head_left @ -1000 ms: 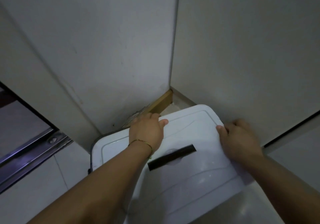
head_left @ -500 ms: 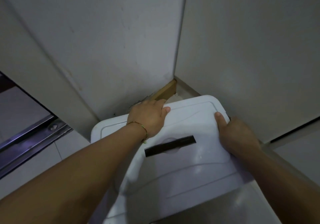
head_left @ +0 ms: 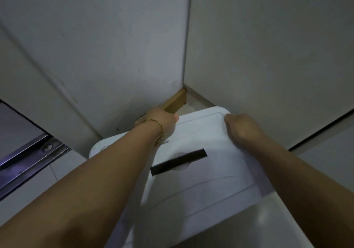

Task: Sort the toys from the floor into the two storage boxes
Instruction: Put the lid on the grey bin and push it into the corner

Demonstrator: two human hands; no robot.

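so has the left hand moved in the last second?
Yes: the left hand slid forward over the far edge of the storage box lid, toward the wooden skirting in the wall corner.

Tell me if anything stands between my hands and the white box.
Nothing visible does. The left hand and the right hand both grip the white box at its far edge, with bare contact.

**Boxed Into the Corner**

The left wall (head_left: 115, 46) and right wall (head_left: 268, 46) met behind the white box (head_left: 201, 180), leaving a narrow gap at the wooden skirting (head_left: 175, 102). Bare floor tile (head_left: 63, 173) lay open leftward, up to the door track (head_left: 28, 157).
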